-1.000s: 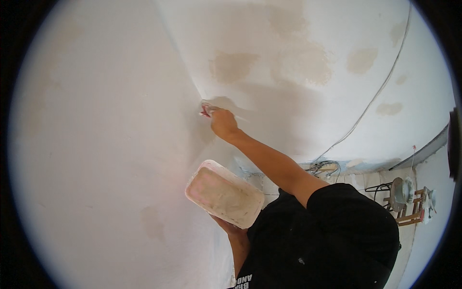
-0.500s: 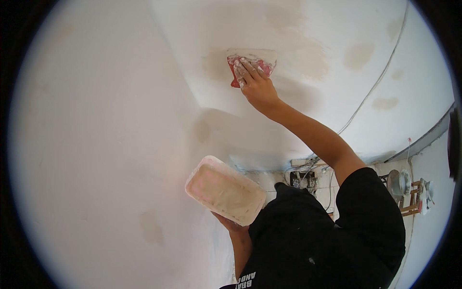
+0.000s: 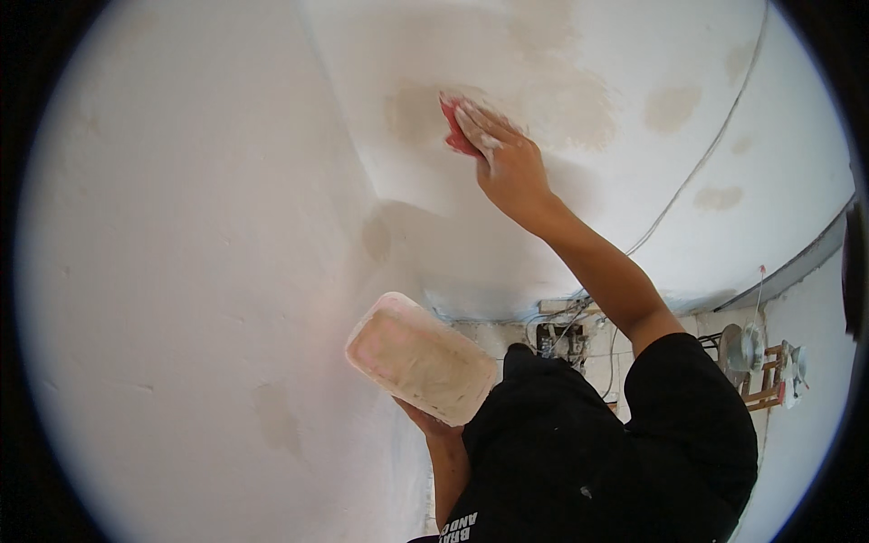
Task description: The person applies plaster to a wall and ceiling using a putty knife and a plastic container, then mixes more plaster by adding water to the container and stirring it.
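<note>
Against the white wall [image 3: 579, 195], my right hand [image 3: 502, 149] grips a red putty scraper [image 3: 457, 127], with whitish smears on the fingers. The scraper is tilted so that mostly its left side shows; its blade is largely hidden behind the fingers. Beside it spreads a damp beige putty patch [image 3: 566, 113]. Lower down, my left hand [image 3: 434, 423] holds a pale rectangular tub [image 3: 421, 357] from beneath, close to my body. Beige paste coats the tub's inside. The left fingers are mostly covered by the tub.
A wall corner runs down left of the scraper. A thin cable [image 3: 701, 163] hangs along the wall at the right. On the floor lie a dark box-like object [image 3: 561, 341] and loose wires. A wooden stool [image 3: 769, 376] and a round pale container [image 3: 744, 348] stand at the far right.
My right hand has shifted slightly right and turned the scraper, so its broad face no longer shows. My left hand and the tub have barely moved.
</note>
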The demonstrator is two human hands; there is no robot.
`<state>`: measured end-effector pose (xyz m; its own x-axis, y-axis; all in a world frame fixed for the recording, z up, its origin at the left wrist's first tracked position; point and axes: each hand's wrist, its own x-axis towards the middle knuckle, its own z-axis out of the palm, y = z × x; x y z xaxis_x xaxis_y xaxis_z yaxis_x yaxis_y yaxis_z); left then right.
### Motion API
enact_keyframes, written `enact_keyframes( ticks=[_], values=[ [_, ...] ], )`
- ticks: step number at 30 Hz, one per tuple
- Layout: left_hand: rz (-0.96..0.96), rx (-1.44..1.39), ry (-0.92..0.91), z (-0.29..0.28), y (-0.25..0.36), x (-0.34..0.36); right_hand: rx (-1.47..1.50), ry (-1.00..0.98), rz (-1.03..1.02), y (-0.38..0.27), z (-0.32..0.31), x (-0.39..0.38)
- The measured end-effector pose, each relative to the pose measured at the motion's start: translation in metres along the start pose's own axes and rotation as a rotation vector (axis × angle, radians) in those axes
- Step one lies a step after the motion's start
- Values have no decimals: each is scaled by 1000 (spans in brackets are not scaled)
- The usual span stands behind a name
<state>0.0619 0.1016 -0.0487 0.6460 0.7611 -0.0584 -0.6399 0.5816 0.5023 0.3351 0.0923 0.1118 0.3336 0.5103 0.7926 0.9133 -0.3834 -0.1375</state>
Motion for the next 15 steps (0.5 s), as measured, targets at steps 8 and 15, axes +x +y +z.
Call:
enact_keyframes(
  ticks=[8, 15],
  values=[
    [-17, -34, 31, -8, -7, -2, 22, 216, 116, -10, 83, 8],
    [30, 44, -84, -18, -31, -2, 199, -565, 626, -22, 132, -56]
  ],
)
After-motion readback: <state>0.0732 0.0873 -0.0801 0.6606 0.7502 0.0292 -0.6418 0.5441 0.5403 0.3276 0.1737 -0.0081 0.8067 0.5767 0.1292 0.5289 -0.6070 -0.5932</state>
